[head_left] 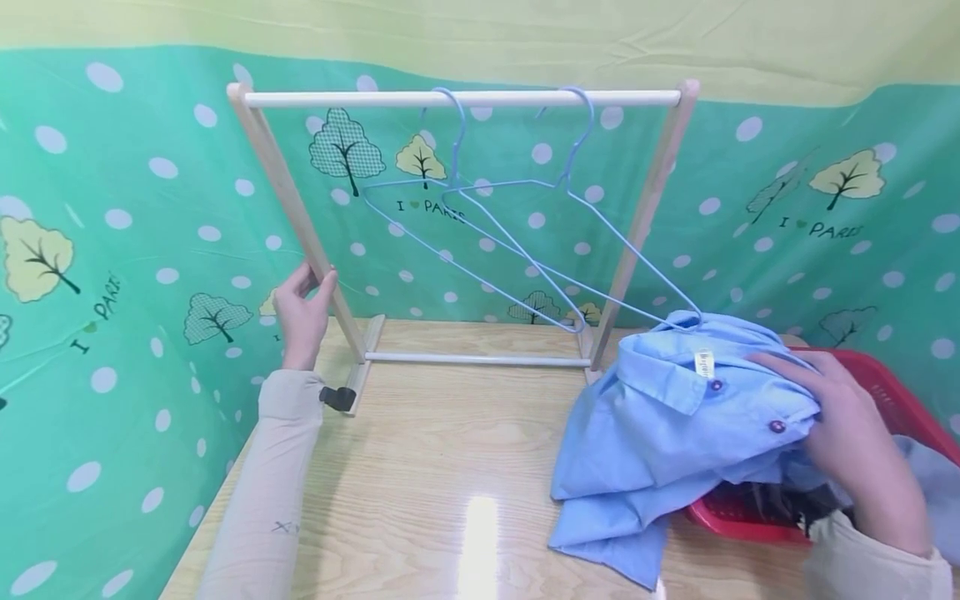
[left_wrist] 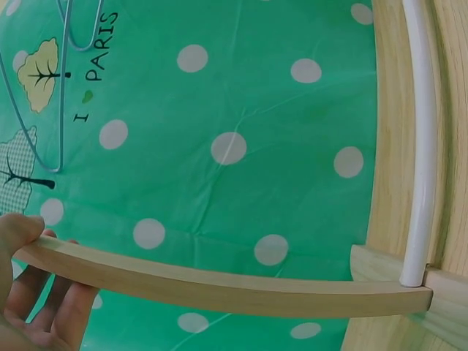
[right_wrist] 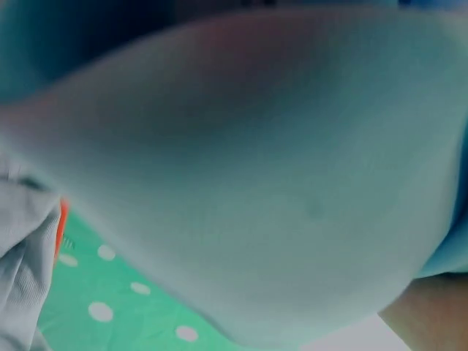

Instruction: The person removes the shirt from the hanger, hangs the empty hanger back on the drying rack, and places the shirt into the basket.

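My left hand [head_left: 302,321] grips the left wooden post [head_left: 288,187] of a small clothes rack. In the left wrist view its thumb lies on one side of the post and the fingers on the other. My right hand [head_left: 851,421] holds a light blue buttoned shirt [head_left: 660,425] at its right side, bunched up, with its collar and label showing. Two blue wire hangers hang from the rack's top bar [head_left: 337,99]. The lower right corner of the right hanger [head_left: 633,247] overlaps the top of the shirt. Blurred pale blue cloth fills most of the right wrist view.
A red plastic basket [head_left: 892,379] with grey and dark clothes stands at the right, partly covered by the shirt. The left hanger [head_left: 480,304] hangs beside the other one. A green dotted curtain [head_left: 97,350] stands behind the wooden table [head_left: 420,450].
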Demonstrator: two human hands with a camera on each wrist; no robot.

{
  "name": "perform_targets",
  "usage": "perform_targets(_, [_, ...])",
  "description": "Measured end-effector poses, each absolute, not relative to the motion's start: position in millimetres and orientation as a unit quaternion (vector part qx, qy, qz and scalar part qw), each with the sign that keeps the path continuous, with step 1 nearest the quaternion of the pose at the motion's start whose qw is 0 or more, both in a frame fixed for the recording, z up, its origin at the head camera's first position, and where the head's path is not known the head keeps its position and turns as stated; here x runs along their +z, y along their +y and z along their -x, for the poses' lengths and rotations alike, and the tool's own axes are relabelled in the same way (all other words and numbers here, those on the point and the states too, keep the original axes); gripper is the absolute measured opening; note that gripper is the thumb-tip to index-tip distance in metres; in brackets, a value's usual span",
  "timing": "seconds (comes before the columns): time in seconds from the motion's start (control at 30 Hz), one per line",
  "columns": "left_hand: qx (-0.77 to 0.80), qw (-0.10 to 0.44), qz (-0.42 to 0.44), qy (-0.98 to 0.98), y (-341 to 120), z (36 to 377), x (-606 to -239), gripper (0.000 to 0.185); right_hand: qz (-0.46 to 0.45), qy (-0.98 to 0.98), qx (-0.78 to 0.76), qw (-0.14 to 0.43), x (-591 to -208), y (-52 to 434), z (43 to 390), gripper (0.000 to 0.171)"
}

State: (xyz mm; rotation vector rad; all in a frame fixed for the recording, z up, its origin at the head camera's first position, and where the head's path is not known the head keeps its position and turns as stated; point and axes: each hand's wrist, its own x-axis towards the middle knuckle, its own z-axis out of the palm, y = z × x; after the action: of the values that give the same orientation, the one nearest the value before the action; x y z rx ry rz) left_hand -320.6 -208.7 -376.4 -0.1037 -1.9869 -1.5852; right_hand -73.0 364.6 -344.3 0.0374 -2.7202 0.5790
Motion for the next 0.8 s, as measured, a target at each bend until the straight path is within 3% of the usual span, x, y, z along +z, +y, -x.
perform_targets(0.43, [-0.596,0.293,0.034,-0.747,-206.4,321.8,-375.3,0.03,0.056,-0.949,0.185,0.251,-343.4,401.4,61.2,0.048])
perform_targets(0.63, [-0.589,0.294,0.033,-0.752,-198.6,306.7,-360.6,0.028,0.012,-0.92,0.185,0.345,-342.9,425.3,57.3,0.048])
perform_targets(0.8, [-0.588,0.299,0.034,-0.751,-203.0,314.7,-366.3,0.028,-0.054,-0.926,0.139,0.347,-341.4,446.6,50.5,0.046])
